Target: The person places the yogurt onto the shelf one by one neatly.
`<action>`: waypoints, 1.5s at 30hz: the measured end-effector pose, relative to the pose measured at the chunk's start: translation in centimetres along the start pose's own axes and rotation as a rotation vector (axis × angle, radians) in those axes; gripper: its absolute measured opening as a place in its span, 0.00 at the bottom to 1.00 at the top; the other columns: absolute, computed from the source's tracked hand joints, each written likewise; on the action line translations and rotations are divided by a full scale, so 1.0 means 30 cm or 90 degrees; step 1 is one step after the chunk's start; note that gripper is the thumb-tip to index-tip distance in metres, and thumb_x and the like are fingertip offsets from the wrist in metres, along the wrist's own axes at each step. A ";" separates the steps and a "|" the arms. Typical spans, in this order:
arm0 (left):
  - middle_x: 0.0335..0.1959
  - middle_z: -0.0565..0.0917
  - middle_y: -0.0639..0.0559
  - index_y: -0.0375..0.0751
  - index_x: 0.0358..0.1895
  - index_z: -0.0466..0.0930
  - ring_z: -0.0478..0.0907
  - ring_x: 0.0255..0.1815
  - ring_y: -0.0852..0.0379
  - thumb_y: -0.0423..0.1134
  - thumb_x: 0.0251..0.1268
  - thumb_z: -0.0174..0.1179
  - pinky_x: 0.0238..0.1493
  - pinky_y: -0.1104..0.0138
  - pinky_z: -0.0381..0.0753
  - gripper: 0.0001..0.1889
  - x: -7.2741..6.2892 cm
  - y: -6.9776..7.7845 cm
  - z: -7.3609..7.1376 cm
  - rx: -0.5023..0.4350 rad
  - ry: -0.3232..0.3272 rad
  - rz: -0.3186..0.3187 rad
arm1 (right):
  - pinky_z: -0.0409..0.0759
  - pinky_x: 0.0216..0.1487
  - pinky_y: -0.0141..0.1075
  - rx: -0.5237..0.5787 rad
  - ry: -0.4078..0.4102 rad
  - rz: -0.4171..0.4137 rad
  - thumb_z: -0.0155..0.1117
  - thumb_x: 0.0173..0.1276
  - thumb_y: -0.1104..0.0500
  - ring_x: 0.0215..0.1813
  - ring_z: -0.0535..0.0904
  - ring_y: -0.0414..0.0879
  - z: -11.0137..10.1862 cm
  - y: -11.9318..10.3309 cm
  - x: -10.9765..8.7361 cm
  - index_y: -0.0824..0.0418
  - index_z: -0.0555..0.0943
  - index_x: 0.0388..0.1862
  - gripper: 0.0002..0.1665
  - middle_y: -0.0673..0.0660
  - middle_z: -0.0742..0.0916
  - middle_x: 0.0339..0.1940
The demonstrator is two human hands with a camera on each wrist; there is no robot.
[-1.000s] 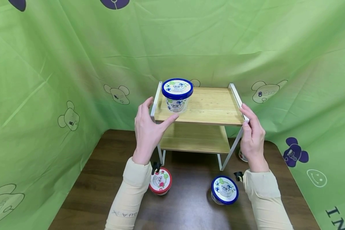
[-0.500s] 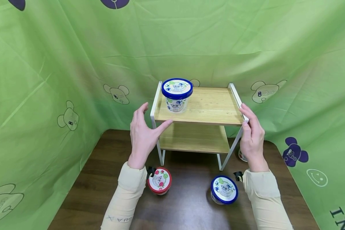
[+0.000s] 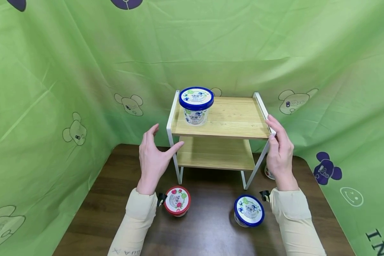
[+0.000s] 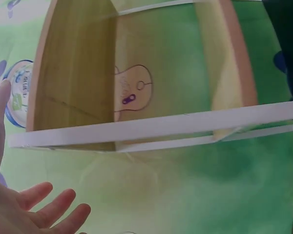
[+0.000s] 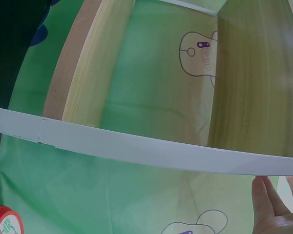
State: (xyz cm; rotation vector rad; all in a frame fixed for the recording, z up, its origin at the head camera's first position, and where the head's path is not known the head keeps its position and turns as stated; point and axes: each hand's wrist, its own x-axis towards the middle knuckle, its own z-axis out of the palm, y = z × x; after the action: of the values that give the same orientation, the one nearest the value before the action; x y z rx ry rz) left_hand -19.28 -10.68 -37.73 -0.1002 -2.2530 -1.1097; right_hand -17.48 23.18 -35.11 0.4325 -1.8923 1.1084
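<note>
Touched a stiff, likely light mid-frame rack (image 3: pixel 236 119), best held by rails (image 3: pixel 261 106), with right hand (image 3: pixel 280 156), grip unclear, opposite empty, loose-fingered left hand (image 3: pixel 153 156).

left grip (image 3: pixel 152 158), thumb (image 3: pixel 173 150) spread from fingers (image 3: pixel 149 137); right grip (image 3: pixel 280 154) upright, fingers together; forearms (image 3: pixel 128 227) extended forward

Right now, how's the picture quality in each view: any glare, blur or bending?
Head view: mostly crisp, pale glare on the dark table near the bottom; left wrist view: hazy and soft, print on the blue-lidded cup blurred; right wrist view: dark toward the upper-left corner, the white shelf bar bowed, probably by the lens.
</note>
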 end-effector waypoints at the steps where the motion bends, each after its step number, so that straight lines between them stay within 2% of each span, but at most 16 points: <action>1: 0.65 0.76 0.47 0.41 0.72 0.68 0.72 0.63 0.48 0.69 0.49 0.73 0.63 0.48 0.68 0.51 -0.005 -0.008 0.001 0.000 -0.001 -0.004 | 0.65 0.73 0.36 0.001 -0.001 0.000 0.44 0.71 0.72 0.72 0.71 0.58 0.000 -0.001 0.001 0.75 0.77 0.62 0.23 0.67 0.79 0.68; 8: 0.65 0.75 0.46 0.42 0.73 0.67 0.72 0.64 0.48 0.69 0.50 0.73 0.64 0.47 0.68 0.51 -0.039 -0.057 0.007 -0.011 -0.010 -0.021 | 0.65 0.73 0.35 -0.003 0.000 0.003 0.44 0.72 0.72 0.72 0.70 0.58 0.000 -0.005 0.001 0.75 0.77 0.62 0.23 0.68 0.78 0.68; 24: 0.66 0.73 0.48 0.44 0.75 0.64 0.69 0.66 0.50 0.66 0.50 0.75 0.64 0.47 0.67 0.52 -0.131 -0.133 0.012 -0.049 -0.062 -0.068 | 0.66 0.72 0.36 -0.006 0.008 0.000 0.44 0.71 0.72 0.72 0.71 0.57 0.004 -0.006 0.002 0.75 0.77 0.61 0.24 0.67 0.79 0.67; 29: 0.66 0.73 0.47 0.45 0.75 0.63 0.69 0.66 0.49 0.64 0.50 0.76 0.63 0.47 0.69 0.52 -0.161 -0.160 0.014 -0.045 -0.078 -0.089 | 0.65 0.73 0.36 -0.007 0.004 0.001 0.44 0.71 0.72 0.72 0.71 0.56 0.004 -0.006 -0.001 0.74 0.77 0.62 0.24 0.67 0.79 0.67; 37: 0.65 0.73 0.48 0.46 0.75 0.62 0.69 0.64 0.48 0.67 0.49 0.75 0.60 0.49 0.72 0.53 -0.214 -0.195 0.025 -0.042 -0.091 -0.115 | 0.65 0.73 0.36 -0.003 0.005 -0.003 0.44 0.71 0.72 0.72 0.71 0.57 0.005 -0.004 0.001 0.75 0.77 0.62 0.24 0.68 0.79 0.67; 45: 0.65 0.74 0.46 0.45 0.75 0.62 0.71 0.64 0.47 0.63 0.47 0.78 0.58 0.46 0.76 0.54 -0.270 -0.216 0.046 -0.039 -0.118 -0.138 | 0.65 0.73 0.36 -0.005 0.005 0.004 0.44 0.72 0.71 0.72 0.70 0.56 0.005 -0.004 -0.002 0.74 0.77 0.62 0.24 0.67 0.79 0.68</action>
State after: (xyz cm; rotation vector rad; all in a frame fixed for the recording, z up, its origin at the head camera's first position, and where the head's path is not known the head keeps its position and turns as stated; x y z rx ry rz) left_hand -15.54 -12.26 -47.37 0.0179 -2.4382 -1.3315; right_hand -17.44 22.98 -35.13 0.4184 -1.8916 1.1050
